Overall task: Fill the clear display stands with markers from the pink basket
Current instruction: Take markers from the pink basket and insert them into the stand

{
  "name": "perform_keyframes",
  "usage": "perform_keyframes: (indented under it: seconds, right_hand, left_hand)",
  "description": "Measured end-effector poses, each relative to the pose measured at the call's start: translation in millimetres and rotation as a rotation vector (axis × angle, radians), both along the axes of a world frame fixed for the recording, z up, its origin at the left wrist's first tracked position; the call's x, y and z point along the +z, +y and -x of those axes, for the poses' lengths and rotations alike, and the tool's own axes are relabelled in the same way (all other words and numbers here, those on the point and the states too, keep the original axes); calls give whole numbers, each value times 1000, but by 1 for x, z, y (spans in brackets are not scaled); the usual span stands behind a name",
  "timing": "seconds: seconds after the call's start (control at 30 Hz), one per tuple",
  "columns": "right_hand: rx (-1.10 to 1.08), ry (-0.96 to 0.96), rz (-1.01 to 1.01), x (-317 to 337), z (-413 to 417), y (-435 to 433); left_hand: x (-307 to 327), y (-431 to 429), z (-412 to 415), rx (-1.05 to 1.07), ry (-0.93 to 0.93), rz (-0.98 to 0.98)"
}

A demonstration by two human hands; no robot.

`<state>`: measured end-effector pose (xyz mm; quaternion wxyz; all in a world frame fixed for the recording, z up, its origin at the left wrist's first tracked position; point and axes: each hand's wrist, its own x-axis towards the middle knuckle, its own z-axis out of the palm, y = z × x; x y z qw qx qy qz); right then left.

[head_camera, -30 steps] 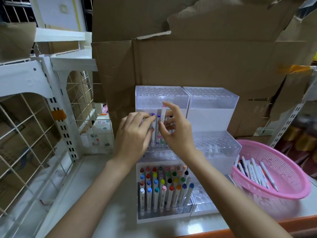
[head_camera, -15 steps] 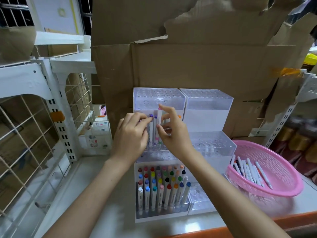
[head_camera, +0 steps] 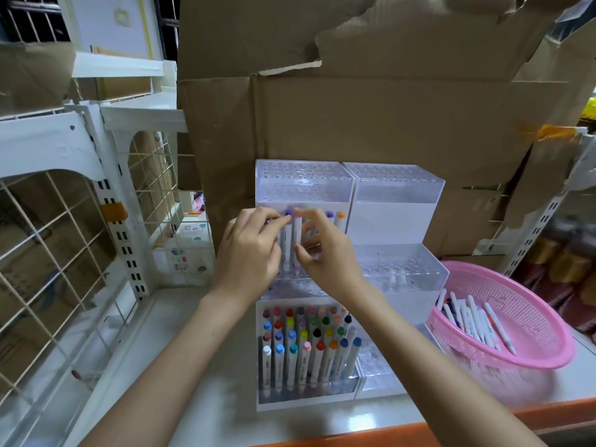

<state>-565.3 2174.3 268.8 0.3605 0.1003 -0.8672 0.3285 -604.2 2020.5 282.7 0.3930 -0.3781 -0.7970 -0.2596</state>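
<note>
R hand pinches a marker upright betw. thumb and fingertips, pink cap up, lower end down at the holes of the mid tier. L hand sits just beside it at 9 o'clock, fingers curled against the neighbouring barrels. Whether it grips one, can't tell.

To do this well, I'd say: keep the barrel vertical, find the hole w/ the tip first, then press straight down. L hand should hold the neighbours apart so caps don't snag. No forcing, as the drilled plate looks thin.

Marker is a slim, smooth white plastic cylinder w/ rounded cap, prob. slippery. Stands are hard clear acrylic on white bases, stepped, tops drilled in a grid of round holes. Front tier at 6 o'clock is packed w/ coloured caps; top tier at 12 has none. Basket at 4 o'clock is pink plastic mesh, oval, w/ loose markers lying inside. Torn cardboard stands behind.
</note>
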Motion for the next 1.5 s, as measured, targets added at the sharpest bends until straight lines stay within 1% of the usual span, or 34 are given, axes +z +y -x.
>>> perform_keyframes:
  seconds: [0.17, 0.37, 0.43, 0.57, 0.73, 0.87, 0.97, 1.07, 1.17, 1.23, 1.3, 1.5]
  right_hand:
    - [11, 88, 13, -1, 0, 3]
    - [-23, 60, 13, 6, -1, 2]
    - [-65, 56, -24, 8, -1, 3]
    - [-186, 76, -174, 12, -6, 2]
    - [-155, 70, -86, 11, -6, 3]
    - [-164, 50, -81, 12, -3, 3]
    - [-168, 74, -112, 14, -6, 2]
    - [-215, 140, -157, 13, -9, 4]
    - [-297, 180, -283, 13, -10, 11]
    - [-344, 168, -365, 14, -12, 17]
    - [-378, 129, -405, 16, -16, 24]
    - [-439, 16, -417, 18, -41, 58]
  left_hand:
    - [1, 0, -1, -1, 18, 17]
    - [0, -1, -1, 22, 53, 61]
    - [0, -3, -2, 39, 63, 103]
    - [2, -6, -4, 75, 67, 182]
    - [3, -6, -6, 102, 59, 229]
    - [1, -5, -6, 122, 44, 243]
    - [1, -4, -8, 134, 35, 245]
    - [2, -3, -10, 148, 24, 252]
    - [3, 0, -13, 163, 12, 248]
    - [6, 4, -16, 169, 6, 251]
    - [10, 11, -21, 169, 10, 280]
    - [18, 56, -38, 129, 27, 388]
